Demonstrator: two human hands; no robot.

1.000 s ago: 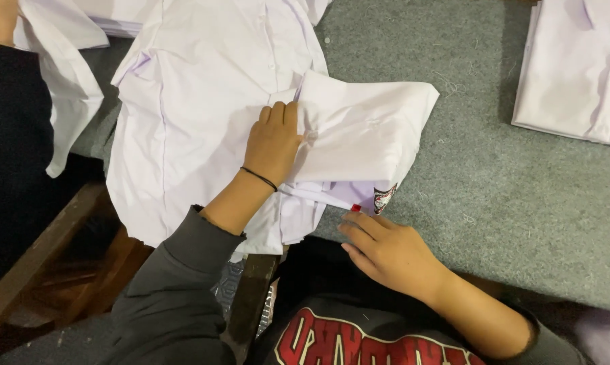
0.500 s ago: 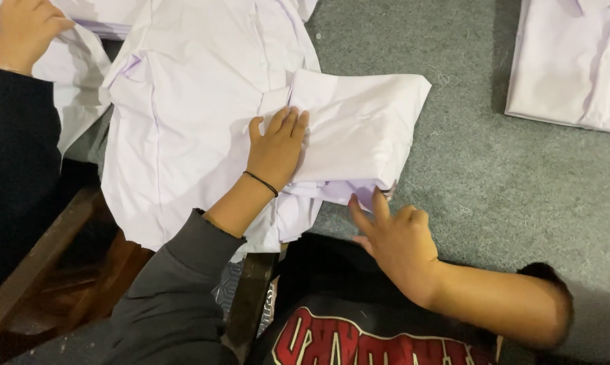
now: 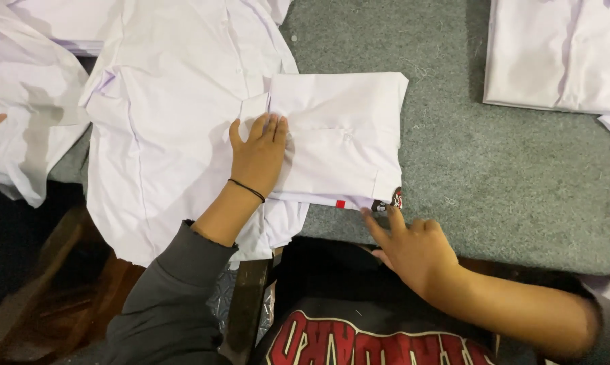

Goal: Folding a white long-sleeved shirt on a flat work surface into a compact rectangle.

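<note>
Folding is the step in hand, by the look of it. Your left hand (image 3: pixel 259 154) lies flat, fingers together, grasping nothing, and presses the left edge of the folded white cotton shirt (image 3: pixel 339 138), which sits on the grey felt-covered table (image 3: pixel 494 176) near its front edge, partly over a larger white shirt spread flat (image 3: pixel 170 122). Your right hand (image 3: pixel 413 247) is open too, its fingertips just touching the bundle's lower right corner by the small label. You would likely need to tuck that corner under while the left palm holds the fold down. Another white folded shirt (image 3: pixel 555 54) lies well apart at the upper right.
</note>
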